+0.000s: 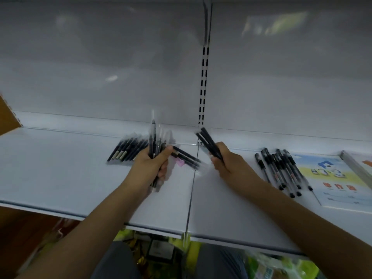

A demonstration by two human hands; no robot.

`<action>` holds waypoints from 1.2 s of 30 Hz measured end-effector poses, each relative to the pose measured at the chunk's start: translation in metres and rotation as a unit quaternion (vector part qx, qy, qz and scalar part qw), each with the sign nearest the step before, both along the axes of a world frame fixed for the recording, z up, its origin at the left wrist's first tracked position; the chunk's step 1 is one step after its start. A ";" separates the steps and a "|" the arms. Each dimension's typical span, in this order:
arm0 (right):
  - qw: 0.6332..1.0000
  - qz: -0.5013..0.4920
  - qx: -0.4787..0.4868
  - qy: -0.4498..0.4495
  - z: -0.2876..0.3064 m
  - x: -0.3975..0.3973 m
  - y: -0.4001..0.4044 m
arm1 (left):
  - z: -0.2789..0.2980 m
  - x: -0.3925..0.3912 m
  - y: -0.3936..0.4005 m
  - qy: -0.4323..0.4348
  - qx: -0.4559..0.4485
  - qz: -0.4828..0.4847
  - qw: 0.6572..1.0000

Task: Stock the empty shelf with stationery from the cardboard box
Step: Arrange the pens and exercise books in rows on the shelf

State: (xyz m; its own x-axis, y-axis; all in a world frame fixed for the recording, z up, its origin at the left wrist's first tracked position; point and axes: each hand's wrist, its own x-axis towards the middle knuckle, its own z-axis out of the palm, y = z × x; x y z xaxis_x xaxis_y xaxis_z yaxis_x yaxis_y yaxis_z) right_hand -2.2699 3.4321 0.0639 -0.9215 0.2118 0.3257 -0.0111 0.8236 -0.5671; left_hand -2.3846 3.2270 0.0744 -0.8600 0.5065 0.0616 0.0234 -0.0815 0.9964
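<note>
Two pen bundles point(155, 143) (inside curled fingers point(161, 156))

A shop: white slotted-upright shelf point(60, 168) displaying pens point(281, 170) and notebooks point(332, 178).

The shelf point(60, 168) under my arms is plain white; its back upright point(203, 85) shows 2 rows of black slots. My left hand point(150, 165) grips black pens point(154, 141), my right hand point(227, 160) black pens too point(208, 142). The booklet point(332, 178) is blue, yellow and white with red characters. The cardboard point(8, 115) is brown.
</note>
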 end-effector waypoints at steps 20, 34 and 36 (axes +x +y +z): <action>0.878 0.106 0.459 -0.086 0.026 -0.173 -0.077 | 0.024 -0.147 -0.115 0.253 -0.478 0.063 0.839; 0.974 -0.073 0.169 -0.131 -0.024 -0.168 -0.162 | -0.030 -0.149 -0.117 0.368 -0.419 0.024 0.830; 0.980 -0.059 0.166 -0.093 -0.025 -0.169 -0.167 | -0.030 -0.152 -0.124 0.381 -0.425 0.004 0.821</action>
State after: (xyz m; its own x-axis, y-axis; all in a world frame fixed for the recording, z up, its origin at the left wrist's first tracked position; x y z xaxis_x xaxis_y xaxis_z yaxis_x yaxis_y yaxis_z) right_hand -2.4391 3.2653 0.0384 -0.9470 0.2306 0.2237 0.1725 0.9524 -0.2513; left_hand -2.5364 3.1034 0.0442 -0.7394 0.6399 0.2093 0.6634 0.6392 0.3891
